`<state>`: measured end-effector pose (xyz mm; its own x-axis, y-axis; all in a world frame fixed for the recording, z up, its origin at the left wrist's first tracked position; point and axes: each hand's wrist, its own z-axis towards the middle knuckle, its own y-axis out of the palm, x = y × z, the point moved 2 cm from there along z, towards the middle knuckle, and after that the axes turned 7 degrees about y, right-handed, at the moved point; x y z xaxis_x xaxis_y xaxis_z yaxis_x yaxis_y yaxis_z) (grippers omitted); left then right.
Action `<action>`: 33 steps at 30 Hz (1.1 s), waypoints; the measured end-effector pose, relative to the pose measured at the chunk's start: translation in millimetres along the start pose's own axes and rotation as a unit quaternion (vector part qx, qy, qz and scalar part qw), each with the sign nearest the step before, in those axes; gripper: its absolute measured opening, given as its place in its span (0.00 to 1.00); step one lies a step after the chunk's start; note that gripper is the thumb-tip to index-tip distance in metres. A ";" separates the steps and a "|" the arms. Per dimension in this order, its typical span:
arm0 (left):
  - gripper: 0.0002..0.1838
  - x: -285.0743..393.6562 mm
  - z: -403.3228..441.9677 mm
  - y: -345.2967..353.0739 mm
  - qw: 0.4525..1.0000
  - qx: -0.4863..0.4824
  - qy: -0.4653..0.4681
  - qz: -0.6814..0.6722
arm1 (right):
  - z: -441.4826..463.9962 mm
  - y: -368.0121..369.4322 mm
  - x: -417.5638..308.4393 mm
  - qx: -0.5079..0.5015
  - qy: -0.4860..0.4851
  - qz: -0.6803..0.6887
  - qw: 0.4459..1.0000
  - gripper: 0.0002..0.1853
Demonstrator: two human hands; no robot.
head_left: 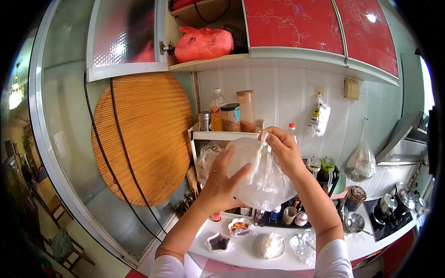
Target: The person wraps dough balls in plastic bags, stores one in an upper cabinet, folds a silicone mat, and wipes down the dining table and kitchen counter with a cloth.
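Observation:
A translucent plastic bag [269,185] with a pale, rounded bulk inside is held up in front of the shelf. I cannot make out its contents. Pinched between the fingers of my right hand [283,150] is the bag's gathered, twisted top. My left hand [224,183] cups the bag's left side, thumb in front and fingers spread along the edge. On the counter below are a white bowl of dark contents [219,242], a small dish of orange-brown bits [239,226], a plastic-wrapped white bundle [269,245] and a crumpled clear plastic bag [303,245].
An open upper cabinet holds a red plastic bag [204,43]. Jars and a bottle [217,109] line the shelf top. A round woven mat [141,139] leans at left. On the right are a metal bowl [355,222], a black stove [387,222] with pots, and a hanging bag [361,162].

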<state>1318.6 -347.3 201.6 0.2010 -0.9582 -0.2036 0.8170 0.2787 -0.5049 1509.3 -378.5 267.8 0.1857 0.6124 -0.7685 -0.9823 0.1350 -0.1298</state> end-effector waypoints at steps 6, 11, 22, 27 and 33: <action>0.33 -8.1 -8.5 15.6 0.994 0.041 0.011 0.103 | 25.1 10.0 1.4 -0.093 -0.013 0.071 0.993 0.10; 0.16 -35.3 23.1 -32.5 0.949 0.151 0.102 0.257 | 20.2 0.5 -31.5 -0.046 -0.121 0.007 0.992 0.18; 0.17 -191.4 210.3 -192.0 0.846 0.408 -0.023 0.343 | -81.9 -57.7 -30.8 0.024 -0.075 -0.230 0.970 0.12; 0.16 -264.3 264.0 -194.4 0.835 0.380 -0.066 0.393 | -112.5 -66.0 -26.1 0.011 -0.105 -0.350 0.931 0.14; 0.14 -287.4 291.9 -160.4 0.841 0.305 -0.188 0.406 | -133.0 -88.2 -30.8 0.081 -0.010 -0.418 0.905 0.15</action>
<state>1287.5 -135.5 586.0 0.8891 -0.4532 0.0647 0.4304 0.8756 0.2194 1587.0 -512.9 219.6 0.8638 0.2578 -0.4329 -0.4829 0.6688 -0.5652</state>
